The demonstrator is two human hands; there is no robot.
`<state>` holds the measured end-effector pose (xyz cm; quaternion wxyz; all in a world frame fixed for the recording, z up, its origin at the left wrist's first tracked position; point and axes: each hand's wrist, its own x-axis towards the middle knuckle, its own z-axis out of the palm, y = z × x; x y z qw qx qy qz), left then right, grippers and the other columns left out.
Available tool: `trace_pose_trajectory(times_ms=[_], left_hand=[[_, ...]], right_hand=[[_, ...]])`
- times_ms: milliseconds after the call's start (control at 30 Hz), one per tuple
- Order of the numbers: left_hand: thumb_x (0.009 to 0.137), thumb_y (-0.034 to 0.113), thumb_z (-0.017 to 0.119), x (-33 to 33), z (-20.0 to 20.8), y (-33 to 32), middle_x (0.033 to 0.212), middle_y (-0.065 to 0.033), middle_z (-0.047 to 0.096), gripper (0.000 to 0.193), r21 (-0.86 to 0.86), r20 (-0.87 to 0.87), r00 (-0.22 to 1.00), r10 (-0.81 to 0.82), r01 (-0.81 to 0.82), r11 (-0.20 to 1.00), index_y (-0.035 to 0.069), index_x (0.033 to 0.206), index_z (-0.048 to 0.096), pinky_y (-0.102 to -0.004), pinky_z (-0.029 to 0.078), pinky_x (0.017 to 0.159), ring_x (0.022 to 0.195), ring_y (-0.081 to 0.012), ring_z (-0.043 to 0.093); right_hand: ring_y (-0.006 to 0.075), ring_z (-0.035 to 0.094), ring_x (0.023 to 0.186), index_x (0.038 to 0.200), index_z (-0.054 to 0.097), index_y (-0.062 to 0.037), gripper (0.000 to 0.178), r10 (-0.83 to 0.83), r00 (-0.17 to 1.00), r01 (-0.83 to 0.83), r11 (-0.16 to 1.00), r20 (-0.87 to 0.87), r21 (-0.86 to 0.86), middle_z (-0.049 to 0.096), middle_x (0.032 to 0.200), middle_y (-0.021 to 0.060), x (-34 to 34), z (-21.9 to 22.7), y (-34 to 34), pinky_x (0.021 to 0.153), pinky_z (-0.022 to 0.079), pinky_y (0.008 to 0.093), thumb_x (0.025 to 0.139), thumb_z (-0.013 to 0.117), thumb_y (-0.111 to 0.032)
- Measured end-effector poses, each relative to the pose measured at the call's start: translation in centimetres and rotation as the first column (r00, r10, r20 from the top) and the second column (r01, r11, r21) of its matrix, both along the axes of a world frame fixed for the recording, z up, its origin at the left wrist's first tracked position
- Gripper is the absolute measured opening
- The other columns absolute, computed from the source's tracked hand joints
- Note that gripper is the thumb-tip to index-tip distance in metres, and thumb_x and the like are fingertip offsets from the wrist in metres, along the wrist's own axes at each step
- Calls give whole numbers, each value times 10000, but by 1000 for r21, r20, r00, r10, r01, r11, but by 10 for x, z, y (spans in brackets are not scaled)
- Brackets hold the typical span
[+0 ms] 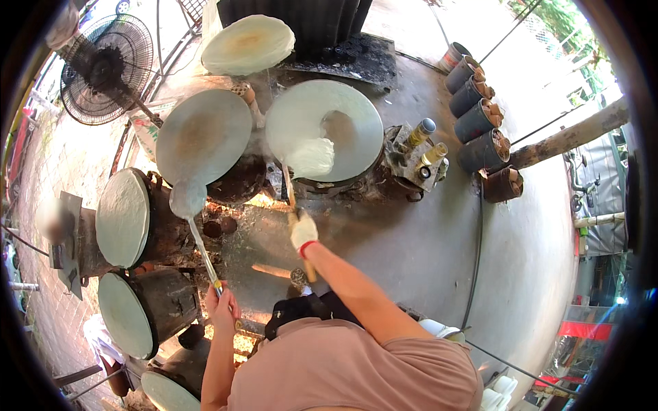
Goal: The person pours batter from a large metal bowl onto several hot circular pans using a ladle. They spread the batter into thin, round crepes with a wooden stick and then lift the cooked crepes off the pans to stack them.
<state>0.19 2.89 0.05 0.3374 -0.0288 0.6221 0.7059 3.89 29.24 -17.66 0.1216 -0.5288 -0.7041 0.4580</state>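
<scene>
My left hand (221,305), bare, is closed round the lower end of a long-handled ladle (203,248). Its wide, pale head overlaps the near rim of a large round pan (168,140) of greyish liquid with a brownish middle. My right hand (303,231), in a white glove, grips a wooden-handled tool (290,192) reaching up to the pan of pale liquid (363,130) ahead of me. A white mass (312,158) lies at the tool's far end, over the near left of that pan. It hides the tool's head.
More round pans (123,216) stand on blackened stoves at the left, and another pan (248,44) at the back. Metal canisters (418,133) sit right of the middle pan. Several dark buckets (483,149) line the right. A fan (106,68) stands far left. A hose (478,257) crosses the floor.
</scene>
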Motion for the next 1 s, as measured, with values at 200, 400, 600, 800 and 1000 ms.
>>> trace_pose_trajectory(times_ms=[200, 400, 600, 800, 1000], left_hand=[[906, 54, 454, 13, 0, -23, 582, -15, 402, 194, 62, 170, 979, 113, -125, 990, 60, 1097, 486, -246, 307, 309, 341, -94, 358], [901, 51, 458, 21, -2, -6, 590, -5, 396, 213, 228, 233, 972, -7, -48, 972, 79, 1111, 486, -240, 304, 303, 342, -82, 329], [935, 125, 470, 52, 18, 55, 606, 14, 366, 122, 252, 226, 973, -43, -16, 968, 132, 1056, 484, -235, 343, 359, 384, -74, 340], [941, 172, 485, 94, 24, 116, 640, 10, 366, 122, 352, 209, 972, -110, 30, 936, 120, 1052, 477, -240, 339, 388, 409, -76, 339], [912, 175, 538, 131, 34, 187, 708, -6, 392, 168, 409, 222, 963, -154, 51, 911, 96, 1047, 475, -240, 349, 435, 458, -80, 363]], right_hand=[[234, 588, 651, 1003, 596, -54, 314, -459, 862, 401, 877, -215, -265, 590, 715, 115, 17, 39, 34, 604, 445, 350, 913, 511, -343], [166, 531, 588, 925, 577, -38, 280, -205, 968, 174, 964, -145, -201, 560, 672, 68, 77, -19, 69, 544, 420, 320, 922, 497, -306], [394, 598, 899, 1058, 569, -31, 345, 203, 958, -264, 901, -203, -345, 623, 918, 234, 112, -10, 81, 756, 456, 432, 898, 486, -325], [84, 458, 552, 924, 579, -46, 231, -136, 950, -1, 898, -282, -439, 520, 656, -1, 163, 22, 173, 484, 368, 251, 899, 537, -272], [411, 591, 879, 983, 554, -23, 318, 358, 934, -358, 933, -2, -40, 616, 881, 252, 203, 15, 225, 743, 455, 467, 921, 453, -318]])
